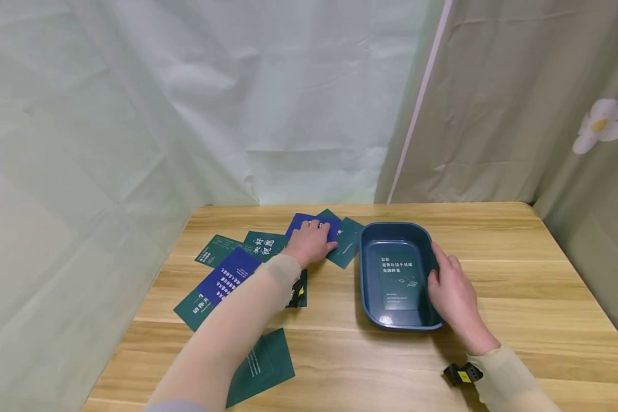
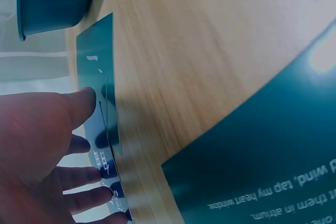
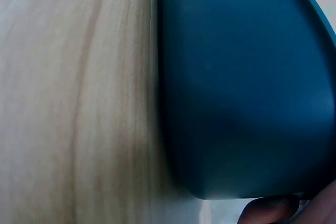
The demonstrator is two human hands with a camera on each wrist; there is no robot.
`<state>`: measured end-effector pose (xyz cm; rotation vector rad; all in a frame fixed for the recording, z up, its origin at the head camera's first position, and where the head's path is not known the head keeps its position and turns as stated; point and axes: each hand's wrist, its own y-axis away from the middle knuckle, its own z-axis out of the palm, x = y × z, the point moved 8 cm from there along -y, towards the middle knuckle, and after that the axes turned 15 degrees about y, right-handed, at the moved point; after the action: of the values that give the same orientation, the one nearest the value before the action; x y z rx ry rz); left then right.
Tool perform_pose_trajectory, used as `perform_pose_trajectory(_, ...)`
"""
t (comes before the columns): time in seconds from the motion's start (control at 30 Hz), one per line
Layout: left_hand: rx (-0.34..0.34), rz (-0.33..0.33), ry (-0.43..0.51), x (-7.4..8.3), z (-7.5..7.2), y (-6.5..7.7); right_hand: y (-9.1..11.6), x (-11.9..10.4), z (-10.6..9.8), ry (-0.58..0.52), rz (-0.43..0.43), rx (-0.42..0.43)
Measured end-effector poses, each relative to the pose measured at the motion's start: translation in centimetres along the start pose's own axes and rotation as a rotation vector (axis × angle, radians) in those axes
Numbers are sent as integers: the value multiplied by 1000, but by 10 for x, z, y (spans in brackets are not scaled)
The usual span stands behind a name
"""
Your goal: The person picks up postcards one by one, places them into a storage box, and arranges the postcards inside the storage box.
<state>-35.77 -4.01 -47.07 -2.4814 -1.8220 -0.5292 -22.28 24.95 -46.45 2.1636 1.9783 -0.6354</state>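
My left hand reaches to the back of the table, its spread fingertips touching a blue card. A green card lies just right of it, beside the thumb. In the left wrist view the fingers rest on the card surface with the thumb apart. At the right, my right hand grips the right rim of a dark blue plastic tray, thumb over the rim and fingers outside. A green card with white print lies in the tray. The right wrist view shows the tray's outer wall.
Several green and blue cards overlap left of the left forearm, among them a blue card and a green card. Another green card lies near the front, partly under the forearm. Pale curtains hang behind the wooden table.
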Motion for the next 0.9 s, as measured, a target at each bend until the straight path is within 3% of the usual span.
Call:
perform_pose_trajectory(0.53, -27, 42, -22, 7, 6, 5, -1, 1, 1, 6, 0, 3)
perform_pose_trajectory(0.9, -59, 112, -25, 5, 10, 12, -1, 1, 0, 2, 1, 10)
